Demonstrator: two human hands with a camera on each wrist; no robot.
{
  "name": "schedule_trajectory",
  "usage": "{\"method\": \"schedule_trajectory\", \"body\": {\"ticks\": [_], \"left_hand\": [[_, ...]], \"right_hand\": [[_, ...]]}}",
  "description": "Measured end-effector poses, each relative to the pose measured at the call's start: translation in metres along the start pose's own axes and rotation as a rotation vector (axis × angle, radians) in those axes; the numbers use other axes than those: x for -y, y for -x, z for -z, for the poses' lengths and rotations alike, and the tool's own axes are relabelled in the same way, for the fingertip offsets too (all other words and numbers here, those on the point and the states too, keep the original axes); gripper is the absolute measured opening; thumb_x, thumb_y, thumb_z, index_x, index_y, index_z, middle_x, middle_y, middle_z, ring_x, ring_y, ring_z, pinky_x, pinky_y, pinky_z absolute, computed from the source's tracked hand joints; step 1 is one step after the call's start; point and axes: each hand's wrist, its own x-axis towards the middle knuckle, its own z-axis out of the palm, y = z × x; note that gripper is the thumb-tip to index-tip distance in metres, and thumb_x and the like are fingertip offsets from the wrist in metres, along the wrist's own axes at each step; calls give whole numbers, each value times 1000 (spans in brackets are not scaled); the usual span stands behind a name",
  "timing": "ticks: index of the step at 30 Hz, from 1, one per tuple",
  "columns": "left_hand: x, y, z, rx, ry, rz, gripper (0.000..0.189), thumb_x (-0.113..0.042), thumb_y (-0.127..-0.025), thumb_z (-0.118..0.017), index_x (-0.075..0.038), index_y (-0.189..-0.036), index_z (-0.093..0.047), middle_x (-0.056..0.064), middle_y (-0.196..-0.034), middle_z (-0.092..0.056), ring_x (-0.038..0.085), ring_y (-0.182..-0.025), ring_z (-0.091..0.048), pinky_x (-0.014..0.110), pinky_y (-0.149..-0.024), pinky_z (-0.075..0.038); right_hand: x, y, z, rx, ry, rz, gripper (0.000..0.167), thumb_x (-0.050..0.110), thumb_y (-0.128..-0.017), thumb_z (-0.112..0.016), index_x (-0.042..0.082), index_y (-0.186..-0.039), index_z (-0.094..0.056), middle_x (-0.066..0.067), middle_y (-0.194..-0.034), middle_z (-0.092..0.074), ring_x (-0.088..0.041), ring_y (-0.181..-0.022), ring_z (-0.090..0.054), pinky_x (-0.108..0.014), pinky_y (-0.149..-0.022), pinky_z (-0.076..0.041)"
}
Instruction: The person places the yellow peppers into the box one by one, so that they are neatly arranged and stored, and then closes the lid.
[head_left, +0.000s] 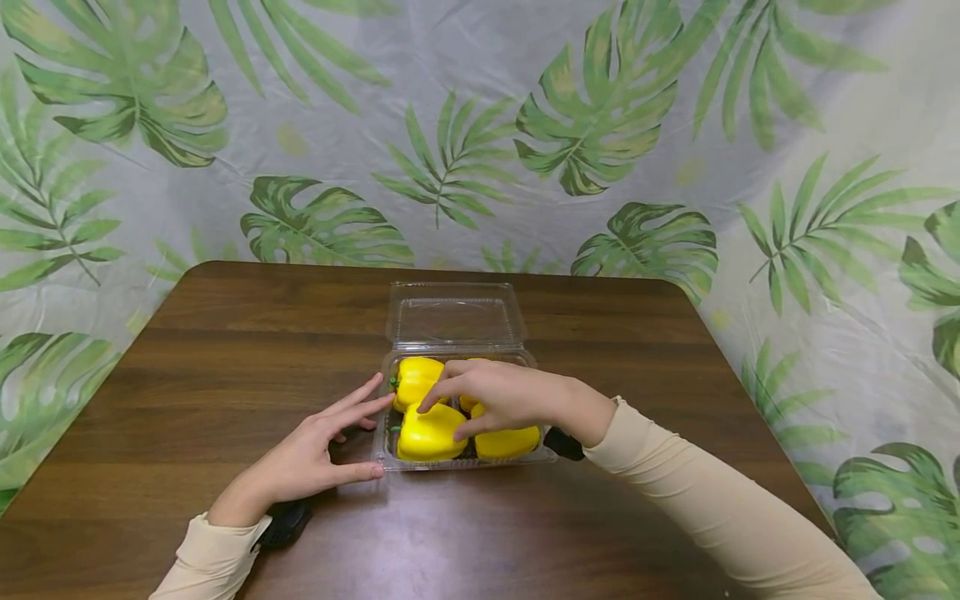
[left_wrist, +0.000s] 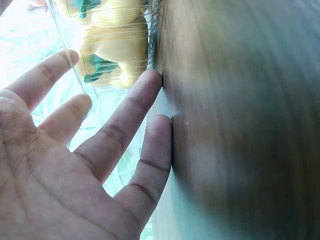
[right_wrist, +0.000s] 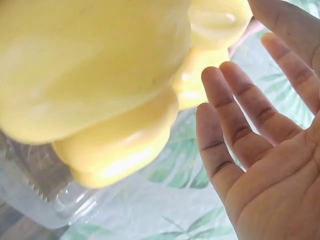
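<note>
A clear plastic clamshell container [head_left: 450,466] lies with its lid [head_left: 456,323] folded back. In it sit several yellow bell peppers: one at front left [head_left: 429,437], one at back left [head_left: 415,377], one at front right [head_left: 507,445], and another at the back right, mostly behind my right hand. My left hand [head_left: 300,454] spreads its fingers along the container's left side, thumb at the front left corner. Over the peppers hovers my right hand [head_left: 510,395], fingers loosely bent and holding nothing. The right wrist view shows its fingers [right_wrist: 227,112] apart from the large pepper [right_wrist: 90,65].
The container stands on a brown wooden table [head_left: 255,350]. Behind the table hangs a pale cloth [head_left: 480,75] printed with green leaves. Dark wrist cameras are strapped at both cuffs, the left one [head_left: 285,525] close above the tabletop.
</note>
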Motion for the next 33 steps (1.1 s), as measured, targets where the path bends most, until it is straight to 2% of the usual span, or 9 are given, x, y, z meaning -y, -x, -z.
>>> {"method": "schedule_trajectory", "body": {"ticks": [3, 7, 11, 14, 20, 25, 30, 33], "left_hand": [[0, 0, 0, -1, -2, -3, 85, -46, -92, -85, -31, -165, -44, 2, -181, -22, 19, -125, -70, 40, -90, -57], [0, -1, 0, -2, -7, -6, 85, -47, -92, -85, -31, -165, -44, 2, -181, -22, 18, -124, -70, 39, -89, -57], [-1, -1, -1, -1, -6, -5, 86, -48, -92, -85, -31, -165, -44, 1, -181, -22, 19, -124, -70, 40, -89, -56], [-1, -1, -2, 0, -4, -5, 86, -48, -92, -85, -31, -166, -44, 1, -181, -22, 20, -124, -70, 40, -89, -56], [-2, -1, -2, 0, -9, -8, 86, -48, -92, -85, -31, -166, -43, 2, -181, -22, 18, -124, -70, 38, -89, -56], [-1, -1, -2, 1, -9, -10, 86, -46, -92, -85, -31, -166, -43, 2, -181, -22, 17, -124, -69, 38, -88, -56], [0, -1, -1, 6, 24, -12, 86, -40, -94, -85, -28, -167, -42, 4, -182, -20, 17, -126, -68, 36, -88, -55], [1, 0, 3, -6, 72, -16, 85, -32, -95, -85, -25, -167, -41, 10, -181, -19, 20, -127, -69, 34, -88, -56]], "right_hand": [[1, -2, -4, 2, -3, 15, 52, 26, -95, -85, 18, -143, -68, -5, -131, -64, -27, -106, -61, -27, -92, -50], [3, -4, -8, -5, 10, 12, 54, 28, -94, -85, 19, -144, -67, -4, -137, -64, -21, -112, -61, -28, -99, -51], [4, -6, -11, -9, 51, 1, 51, 29, -95, -85, 21, -142, -68, -4, -135, -64, -17, -112, -60, -29, -101, -52], [4, -6, -13, -15, 80, 0, 47, 28, -95, -84, 21, -140, -70, -4, -133, -64, -17, -111, -60, -28, -101, -53], [3, -6, -17, -34, 108, -1, 43, 26, -96, -84, 21, -137, -73, -4, -135, -65, -18, -119, -63, -29, -106, -54], [2, -4, -18, -43, 123, 8, 43, 27, -97, -82, 22, -138, -72, -4, -135, -64, -18, -117, -63, -29, -105, -54], [-4, 4, -14, -76, 0, -11, 45, 27, -100, -79, 19, -142, -69, -7, -136, -64, -23, -114, -63, -33, -102, -54], [-13, 12, -10, -155, -116, -24, 44, 26, -102, -77, 15, -143, -67, -10, -138, -65, -27, -117, -65, -41, -105, -55]]}}
